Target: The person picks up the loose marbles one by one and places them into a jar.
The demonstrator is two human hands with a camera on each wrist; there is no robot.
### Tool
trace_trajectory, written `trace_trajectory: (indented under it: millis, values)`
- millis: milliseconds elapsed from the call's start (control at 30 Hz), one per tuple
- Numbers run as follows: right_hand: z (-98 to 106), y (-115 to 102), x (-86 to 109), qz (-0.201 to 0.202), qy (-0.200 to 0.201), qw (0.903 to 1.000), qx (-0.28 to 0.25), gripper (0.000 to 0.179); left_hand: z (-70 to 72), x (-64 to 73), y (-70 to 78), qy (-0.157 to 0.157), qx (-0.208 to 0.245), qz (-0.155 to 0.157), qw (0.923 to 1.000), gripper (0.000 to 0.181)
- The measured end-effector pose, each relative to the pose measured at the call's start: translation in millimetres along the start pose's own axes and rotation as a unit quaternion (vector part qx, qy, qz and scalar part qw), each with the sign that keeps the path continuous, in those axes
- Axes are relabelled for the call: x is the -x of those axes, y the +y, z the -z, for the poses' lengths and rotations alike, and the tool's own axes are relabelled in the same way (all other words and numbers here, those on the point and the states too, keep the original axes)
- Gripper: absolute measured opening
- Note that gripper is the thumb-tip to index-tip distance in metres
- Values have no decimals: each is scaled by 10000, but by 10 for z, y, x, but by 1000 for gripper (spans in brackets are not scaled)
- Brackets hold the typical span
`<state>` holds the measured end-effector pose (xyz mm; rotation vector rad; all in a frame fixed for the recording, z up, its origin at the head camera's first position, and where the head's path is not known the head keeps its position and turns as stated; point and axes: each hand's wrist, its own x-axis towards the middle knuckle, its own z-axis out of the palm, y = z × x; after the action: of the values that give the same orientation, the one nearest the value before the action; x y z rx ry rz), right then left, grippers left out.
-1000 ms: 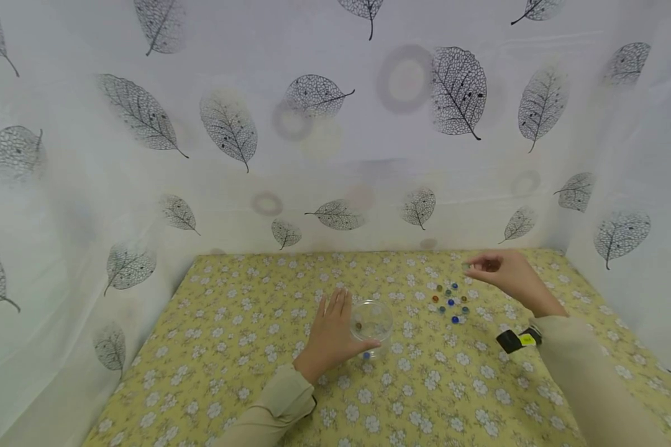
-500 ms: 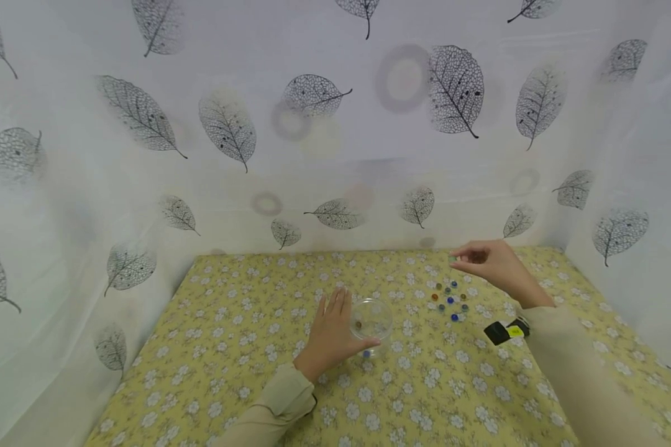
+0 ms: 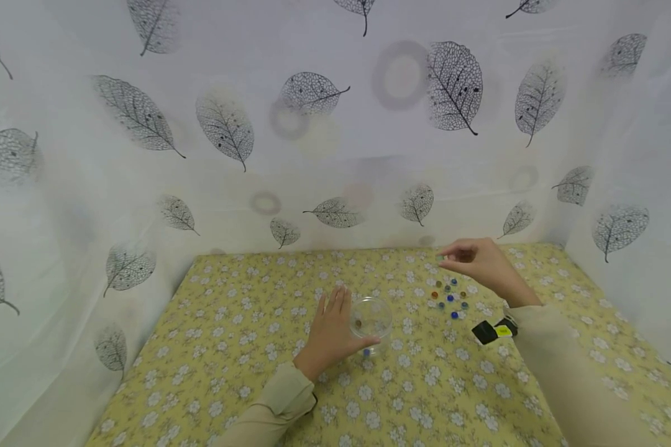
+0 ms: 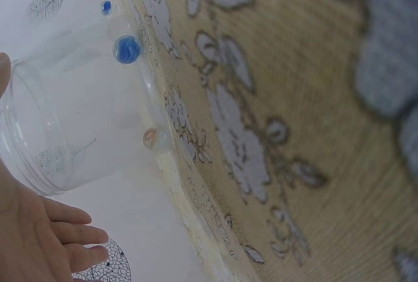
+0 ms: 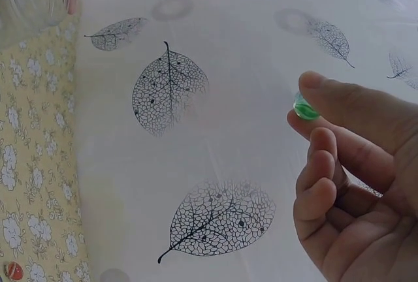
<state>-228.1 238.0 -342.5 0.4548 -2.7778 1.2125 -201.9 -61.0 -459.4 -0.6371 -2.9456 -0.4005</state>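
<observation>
A clear jar (image 3: 381, 320) stands upright near the middle of the table. My left hand (image 3: 330, 336) is held around its left side, fingers straight and thumb stretched along the near side. Through the jar wall in the left wrist view show a blue marble (image 4: 127, 49) and an orange-brown marble (image 4: 151, 138), both at its bottom. Between thumb and index finger, my right hand (image 3: 477, 264) pinches a green swirled marble (image 5: 305, 108), raised above the table at the back right. The other fingers of that hand are curled in.
Several marbles lie loosely grouped on the right of the table, among them an orange one (image 3: 434, 295) and a dark blue one (image 3: 455, 315). The floral tablecloth (image 3: 218, 372) ends at a white leaf-print curtain (image 3: 346, 167) behind and at both sides.
My right hand has moved left with the green marble, from right of the loose marbles to behind them. The left hand and jar have stayed in place.
</observation>
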Motion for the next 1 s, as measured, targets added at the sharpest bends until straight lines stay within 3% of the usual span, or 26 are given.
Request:
trace_trajectory:
  millis: [1000]
  values:
    - [-319, -162, -97, 188, -200, 9982, -541, 26, -8, -18, -2, -30, -17, 60, 10000, 115]
